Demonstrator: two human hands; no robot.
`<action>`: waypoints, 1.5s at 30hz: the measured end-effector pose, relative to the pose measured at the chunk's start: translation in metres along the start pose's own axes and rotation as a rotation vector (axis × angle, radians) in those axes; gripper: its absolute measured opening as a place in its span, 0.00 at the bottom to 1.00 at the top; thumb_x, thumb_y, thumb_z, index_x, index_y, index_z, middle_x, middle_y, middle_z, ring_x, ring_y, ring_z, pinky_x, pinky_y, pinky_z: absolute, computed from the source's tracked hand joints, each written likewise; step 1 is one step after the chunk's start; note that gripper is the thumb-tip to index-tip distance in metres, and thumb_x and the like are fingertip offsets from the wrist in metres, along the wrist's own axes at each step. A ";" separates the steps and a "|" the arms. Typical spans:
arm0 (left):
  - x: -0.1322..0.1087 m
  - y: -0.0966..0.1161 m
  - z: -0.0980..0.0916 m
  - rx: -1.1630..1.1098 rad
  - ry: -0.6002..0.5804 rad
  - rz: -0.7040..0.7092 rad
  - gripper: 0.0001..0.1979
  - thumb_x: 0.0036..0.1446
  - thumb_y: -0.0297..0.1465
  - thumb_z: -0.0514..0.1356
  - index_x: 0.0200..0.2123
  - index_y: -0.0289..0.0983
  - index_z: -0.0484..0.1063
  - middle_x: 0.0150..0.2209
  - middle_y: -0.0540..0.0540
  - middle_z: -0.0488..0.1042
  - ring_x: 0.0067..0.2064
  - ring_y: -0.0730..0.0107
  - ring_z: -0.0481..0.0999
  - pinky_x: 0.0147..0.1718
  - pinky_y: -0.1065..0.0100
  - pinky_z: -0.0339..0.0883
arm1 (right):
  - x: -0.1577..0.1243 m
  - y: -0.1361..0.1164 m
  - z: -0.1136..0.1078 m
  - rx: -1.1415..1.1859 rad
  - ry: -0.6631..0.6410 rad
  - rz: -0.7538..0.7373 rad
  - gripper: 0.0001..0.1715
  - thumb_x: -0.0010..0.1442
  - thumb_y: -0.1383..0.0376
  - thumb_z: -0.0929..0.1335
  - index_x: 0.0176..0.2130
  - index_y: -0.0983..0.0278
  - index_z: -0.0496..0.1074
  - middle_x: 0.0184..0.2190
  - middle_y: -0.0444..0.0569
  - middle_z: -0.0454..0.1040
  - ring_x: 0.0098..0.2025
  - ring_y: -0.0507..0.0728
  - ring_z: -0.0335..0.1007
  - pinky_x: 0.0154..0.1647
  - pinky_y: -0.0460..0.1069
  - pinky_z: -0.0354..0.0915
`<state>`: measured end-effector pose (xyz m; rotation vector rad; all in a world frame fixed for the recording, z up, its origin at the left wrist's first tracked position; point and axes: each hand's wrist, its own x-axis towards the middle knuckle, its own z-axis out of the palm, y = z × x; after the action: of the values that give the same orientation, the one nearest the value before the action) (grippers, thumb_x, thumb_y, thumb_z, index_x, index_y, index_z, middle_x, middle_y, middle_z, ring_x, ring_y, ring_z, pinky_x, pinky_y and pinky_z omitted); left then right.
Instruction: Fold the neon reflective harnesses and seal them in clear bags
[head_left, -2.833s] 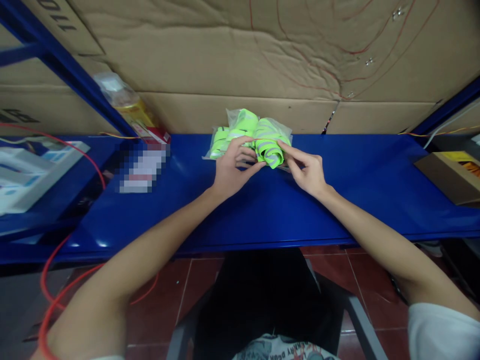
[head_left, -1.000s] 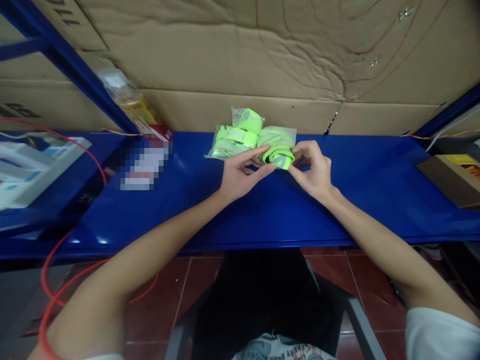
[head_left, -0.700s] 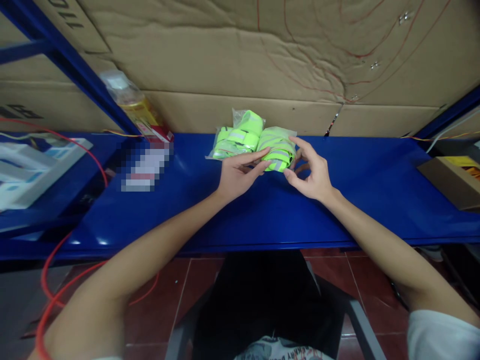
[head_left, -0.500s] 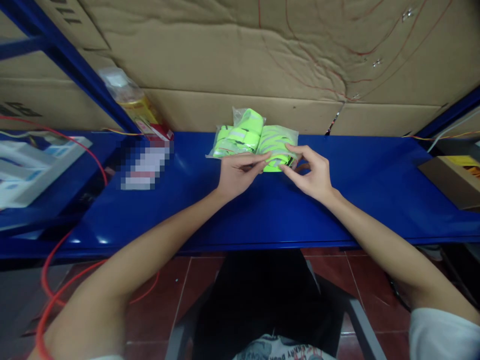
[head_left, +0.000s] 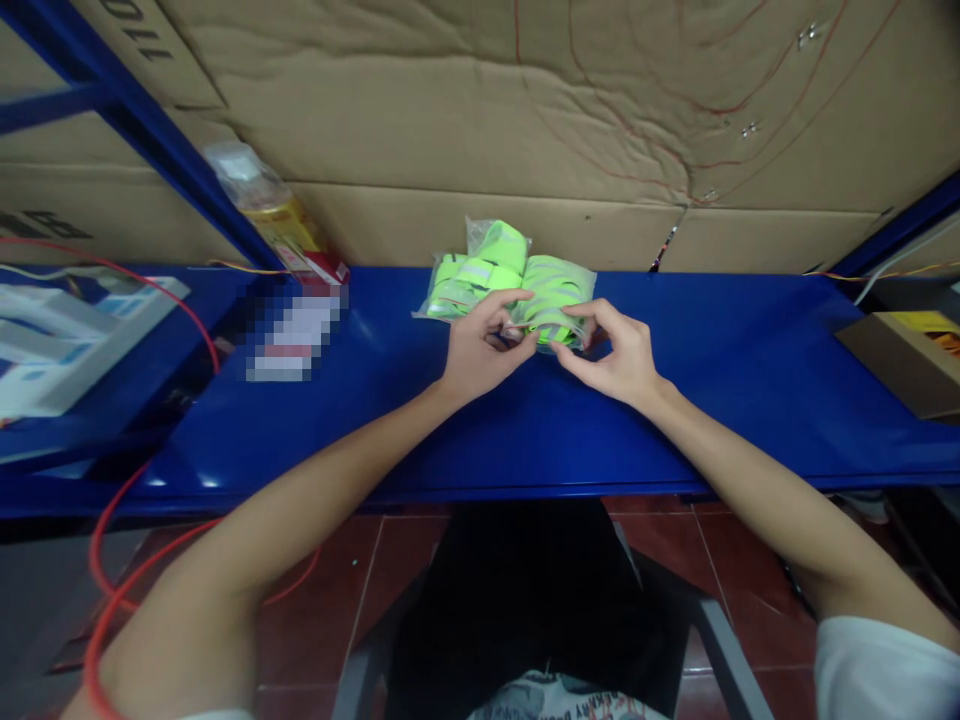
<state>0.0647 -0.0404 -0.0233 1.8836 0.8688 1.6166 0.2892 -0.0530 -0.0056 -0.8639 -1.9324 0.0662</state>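
Observation:
On the blue shelf surface lies a clear plastic bag [head_left: 556, 285] packed with folded neon yellow-green reflective straps. My left hand [head_left: 486, 345] has its fingers curved on the bag's near left edge, with the thumb close to the opening. From the other side, my right hand [head_left: 616, 350] pinches the near right edge between fingers and thumb. A bit of the green strap shows between the two hands at the bag's mouth. Just to the left, touching it, sit more bagged neon straps [head_left: 480, 272]; neither hand holds these.
A clear bottle with a yellow label [head_left: 281, 215] stands at the back left by a blurred-out white item [head_left: 292, 335]. An open cardboard box [head_left: 904, 360] sits at the right edge. Cardboard [head_left: 420, 120] lines the back. A red hose [head_left: 101, 590] hangs at left.
My left fingers have spread and moved up along the bag's left side. My right thumb has shifted slightly left and down. The bag's near edge now reaches over the strap more.

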 end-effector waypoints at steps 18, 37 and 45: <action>-0.002 0.004 -0.001 0.129 -0.079 0.231 0.05 0.63 0.30 0.72 0.41 0.43 0.88 0.27 0.53 0.80 0.26 0.77 0.73 0.29 0.72 0.67 | -0.005 -0.005 0.002 -0.199 -0.050 0.025 0.25 0.65 0.63 0.73 0.61 0.52 0.80 0.58 0.55 0.74 0.62 0.69 0.74 0.58 0.66 0.75; 0.005 -0.021 0.002 -0.213 -0.084 -0.308 0.20 0.60 0.33 0.73 0.54 0.37 0.80 0.41 0.44 0.86 0.43 0.66 0.87 0.40 0.68 0.82 | 0.017 -0.004 -0.025 -0.285 -0.129 -0.030 0.31 0.67 0.38 0.69 0.46 0.59 0.87 0.43 0.54 0.82 0.44 0.63 0.77 0.48 0.59 0.67; 0.003 -0.017 0.003 -0.261 -0.133 -0.302 0.23 0.51 0.31 0.77 0.50 0.38 0.78 0.39 0.48 0.84 0.42 0.70 0.85 0.38 0.72 0.78 | 0.012 0.000 -0.014 -0.207 -0.279 0.200 0.40 0.56 0.33 0.75 0.50 0.60 0.84 0.49 0.54 0.86 0.50 0.70 0.84 0.50 0.60 0.74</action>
<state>0.0656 -0.0266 -0.0341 1.5747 0.7983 1.3348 0.2972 -0.0496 0.0107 -1.2391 -2.1311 0.1124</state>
